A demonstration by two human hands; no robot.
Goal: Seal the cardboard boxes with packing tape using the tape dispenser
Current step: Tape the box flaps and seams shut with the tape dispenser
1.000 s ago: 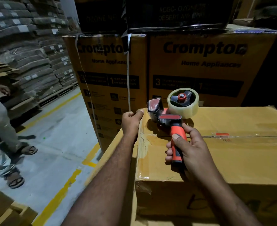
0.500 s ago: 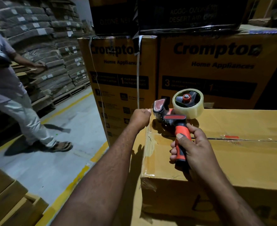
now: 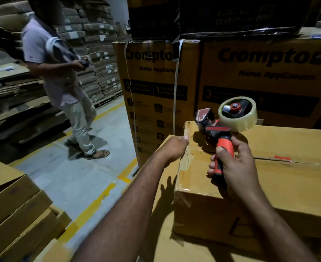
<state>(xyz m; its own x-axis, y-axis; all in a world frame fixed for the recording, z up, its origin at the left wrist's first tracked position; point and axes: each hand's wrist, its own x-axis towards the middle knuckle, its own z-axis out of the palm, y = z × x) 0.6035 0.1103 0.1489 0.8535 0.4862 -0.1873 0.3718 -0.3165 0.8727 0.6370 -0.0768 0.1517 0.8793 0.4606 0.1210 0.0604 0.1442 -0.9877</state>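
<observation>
A brown cardboard box (image 3: 280, 182) lies in front of me, its top seam running left to right with clear tape over the left end. My right hand (image 3: 231, 165) grips the red handle of the tape dispenser (image 3: 218, 129), which stands near the box's far left corner with a roll of clear tape (image 3: 238, 114) on it. My left hand (image 3: 174, 146) is curled against the box's left edge, thumb on the taped corner; whether it pinches the tape I cannot tell.
Tall yellow printed cartons (image 3: 161, 95) stand right behind the box, dark cartons stacked above. A person (image 3: 61, 82) walks on the grey floor at left, holding something. Flat cardboard stacks (image 3: 99, 53) fill the back left; brown boxes (image 3: 14, 214) sit at lower left.
The person at left has walked further into view, toward the cartons. My hands and the dispenser stay almost where they were on the box.
</observation>
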